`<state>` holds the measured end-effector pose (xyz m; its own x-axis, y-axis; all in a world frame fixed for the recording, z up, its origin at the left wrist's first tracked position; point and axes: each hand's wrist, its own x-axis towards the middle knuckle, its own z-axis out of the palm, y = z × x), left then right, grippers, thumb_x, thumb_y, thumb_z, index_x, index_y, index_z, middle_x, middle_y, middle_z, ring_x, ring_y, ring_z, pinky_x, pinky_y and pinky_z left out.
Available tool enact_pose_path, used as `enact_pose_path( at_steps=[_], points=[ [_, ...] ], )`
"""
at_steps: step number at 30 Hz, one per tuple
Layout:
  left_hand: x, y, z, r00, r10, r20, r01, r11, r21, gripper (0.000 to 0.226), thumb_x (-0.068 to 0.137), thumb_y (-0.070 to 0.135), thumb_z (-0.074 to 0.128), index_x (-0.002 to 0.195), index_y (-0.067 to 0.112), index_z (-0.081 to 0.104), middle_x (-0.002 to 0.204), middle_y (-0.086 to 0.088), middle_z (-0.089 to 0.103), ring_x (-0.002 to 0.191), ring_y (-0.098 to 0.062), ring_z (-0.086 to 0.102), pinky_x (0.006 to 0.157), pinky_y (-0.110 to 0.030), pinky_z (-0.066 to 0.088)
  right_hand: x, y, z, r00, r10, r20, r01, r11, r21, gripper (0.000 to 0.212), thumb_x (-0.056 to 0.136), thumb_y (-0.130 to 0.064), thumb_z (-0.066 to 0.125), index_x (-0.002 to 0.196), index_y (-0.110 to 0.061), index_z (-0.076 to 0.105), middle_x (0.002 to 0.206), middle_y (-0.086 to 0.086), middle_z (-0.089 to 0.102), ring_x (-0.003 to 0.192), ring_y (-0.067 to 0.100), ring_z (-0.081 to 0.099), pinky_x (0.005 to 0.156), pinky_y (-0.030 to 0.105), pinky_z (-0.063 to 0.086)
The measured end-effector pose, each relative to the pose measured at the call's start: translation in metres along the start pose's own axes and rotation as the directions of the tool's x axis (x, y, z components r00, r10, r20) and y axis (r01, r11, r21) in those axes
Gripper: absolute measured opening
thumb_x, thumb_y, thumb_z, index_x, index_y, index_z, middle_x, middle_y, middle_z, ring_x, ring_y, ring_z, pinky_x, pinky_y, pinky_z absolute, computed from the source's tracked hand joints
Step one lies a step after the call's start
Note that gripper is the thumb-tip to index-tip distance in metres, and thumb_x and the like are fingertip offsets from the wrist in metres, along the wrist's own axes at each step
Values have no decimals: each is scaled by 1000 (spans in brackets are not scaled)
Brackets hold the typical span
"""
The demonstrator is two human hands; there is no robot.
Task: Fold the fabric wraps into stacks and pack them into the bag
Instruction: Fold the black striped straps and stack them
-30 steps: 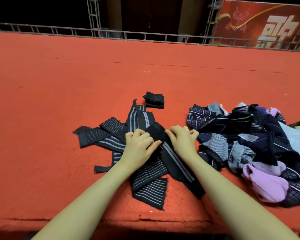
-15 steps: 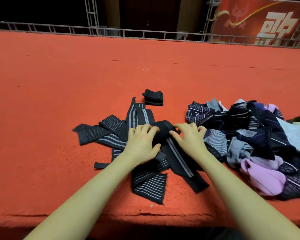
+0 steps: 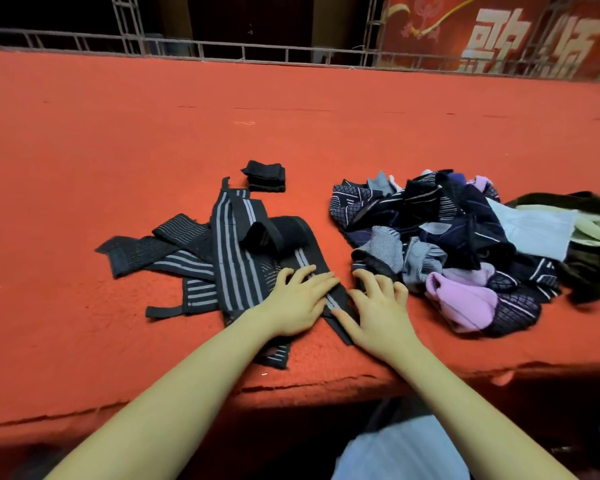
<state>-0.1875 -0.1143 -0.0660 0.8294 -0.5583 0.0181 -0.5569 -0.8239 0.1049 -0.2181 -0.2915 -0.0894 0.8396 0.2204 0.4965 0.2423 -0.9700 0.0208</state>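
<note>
Now both hands flat, fingers spread, apart w/ a narrow gap between: left hand (image 3: 297,301) pressing on dark ribbed elastic wraps (image 3: 229,258) w/ grey stripes, right hand (image 3: 378,313) resting on the near end of one long striped strap (image 3: 338,306), fingertips at the edge of the clothes heap. Wraps strewn criss-cross just ahead and left of left hand; one end curled into a loose black loop (image 3: 278,235) beyond the fingers. Further ahead, small folded stack (image 3: 265,174), squarish, knit-textured, apart from the rest. Right of right hand, tangled heap of soft garments (image 3: 465,244): navy patterned, grey striped, lilac, pale blue, olive. All on fuzzy red felt counter (image 3: 118,133), front edge cracked. Beyond, metal railing (image 3: 222,51), red banner (image 3: 499,32). Bag: can't tell.
</note>
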Motion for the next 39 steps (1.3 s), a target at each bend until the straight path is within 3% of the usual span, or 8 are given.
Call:
enact_pose_path(
  at_steps=[6,9,12,20,25,28,36,39],
  points=[
    [13,1,-11,994,48,97,-53,998,46,50,100,26,30,149,33,23,158,14,14,145,-18,3,114,-47,1,4,-1,5,995,73,73,-87,974,210,57,74,-66,39,75,-17,67,131,7,54,116,25,41,86,31,19],
    [20,0,-13,998,61,36,-63,996,68,39,101,35,31,139,31,39,145,12,36,137,-21,19,109,-43,8,3,-2,6,987,124,102,-150,939,309,59,69,-70,38,80,-19,65,138,1,45,125,23,34,85,24,11],
    [20,0,-19,997,58,-48,-58,998,3,30,100,38,35,126,28,48,127,7,45,128,-22,26,102,-37,10,5,-4,4,988,139,73,-156,918,365,39,71,-56,53,79,-19,64,134,1,48,124,23,34,83,21,8],
    [-1,-9,-32,962,6,-273,-35,994,-100,24,100,34,41,116,21,54,110,9,49,116,-18,31,96,-33,12,8,-5,-7,992,-51,-112,86,940,330,36,79,-53,51,78,-18,61,112,-2,58,105,16,38,80,27,12],
    [-9,-11,-40,926,27,-376,-75,991,-113,33,96,40,35,110,19,57,101,10,49,110,-17,34,90,-32,13,9,-13,-17,973,50,-227,54,901,430,29,80,-51,53,79,-23,62,88,-9,57,88,8,39,72,26,11],
    [-10,-10,-56,860,-85,-503,-56,964,-260,43,90,47,28,105,18,57,95,15,44,101,-12,32,82,-26,11,28,-22,-35,937,217,-274,-28,828,560,26,80,-49,55,81,-25,64,84,-11,58,86,7,44,71,28,12],
    [17,-15,-98,767,-310,-562,96,921,-377,21,100,29,44,112,17,56,106,6,51,112,-21,37,79,-27,11,84,-40,-69,843,488,-228,-158,629,761,16,86,-26,68,82,-23,53,73,-18,45,79,0,30,82,35,20],
    [40,-13,-113,770,-318,-553,88,912,-401,24,99,31,46,119,22,56,118,3,50,116,-24,36,86,-31,16,107,-28,-76,800,531,-280,-120,599,792,10,86,-25,67,85,-24,58,85,-13,55,88,5,47,90,41,25]
  ],
)
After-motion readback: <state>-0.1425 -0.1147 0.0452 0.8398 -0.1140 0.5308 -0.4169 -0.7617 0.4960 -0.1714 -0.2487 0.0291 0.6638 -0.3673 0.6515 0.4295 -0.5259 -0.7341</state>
